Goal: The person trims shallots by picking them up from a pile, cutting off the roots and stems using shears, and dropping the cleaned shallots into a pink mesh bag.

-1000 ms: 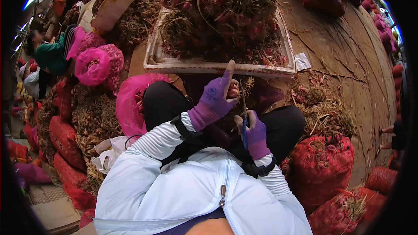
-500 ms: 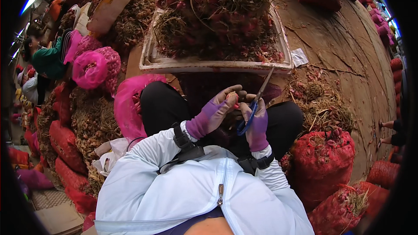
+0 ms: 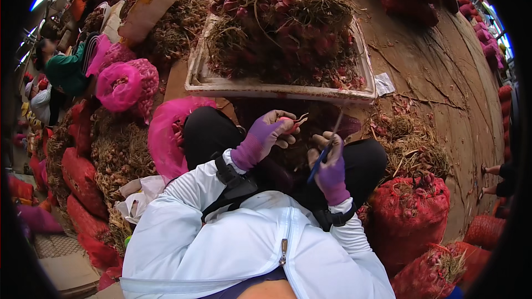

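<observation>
Metal-bladed scissors (image 3: 320, 161), plastic-handled; sack (image 3: 409, 222) rough mesh.

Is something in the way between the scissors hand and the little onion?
Nothing visible: only a gap separates the right hand, holding scissors, from the onion, whose dry tip pokes past the left hand.

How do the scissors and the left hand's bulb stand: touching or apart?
Apart. Head view: clear gap between the bulb in the left hand and the scissors in the right hand.
</observation>
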Demonstrator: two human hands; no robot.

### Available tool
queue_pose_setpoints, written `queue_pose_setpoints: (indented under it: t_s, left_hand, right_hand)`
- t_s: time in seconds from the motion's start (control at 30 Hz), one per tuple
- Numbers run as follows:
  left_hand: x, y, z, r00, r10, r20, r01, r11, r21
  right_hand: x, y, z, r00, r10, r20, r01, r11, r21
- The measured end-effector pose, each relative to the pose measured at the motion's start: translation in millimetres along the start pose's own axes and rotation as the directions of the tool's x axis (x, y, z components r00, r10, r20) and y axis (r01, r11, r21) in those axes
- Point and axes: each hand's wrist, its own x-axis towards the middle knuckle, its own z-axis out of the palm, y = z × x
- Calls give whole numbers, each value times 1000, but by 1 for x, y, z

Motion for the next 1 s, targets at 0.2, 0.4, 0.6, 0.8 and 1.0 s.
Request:
queue_pose_setpoints:
  t_s: [0.2,0.4,0.6,0.8,1.0]
  left_hand:
    - [-5,7,5,1000,8,-30,-5,996,93]
    - [-5,4,4,999,-43,-8,43,992,118]
    - [-8,-19,23,997,-41,59,21,952,306]
    - [-7,-26,24,977,113,178,-166,935,314]
    - [6,-36,10,887,303,347,-371,916,149]
  right_hand:
    - [-7,11,10,989,-70,132,118,908,-401]
    - [-12,14,9,936,345,72,-351,930,106]
    - [3,8,17,969,247,11,-221,848,482]
    - [5,4,12,954,298,-19,-235,789,567]
    - [3,8,-7,899,348,266,-417,495,762]
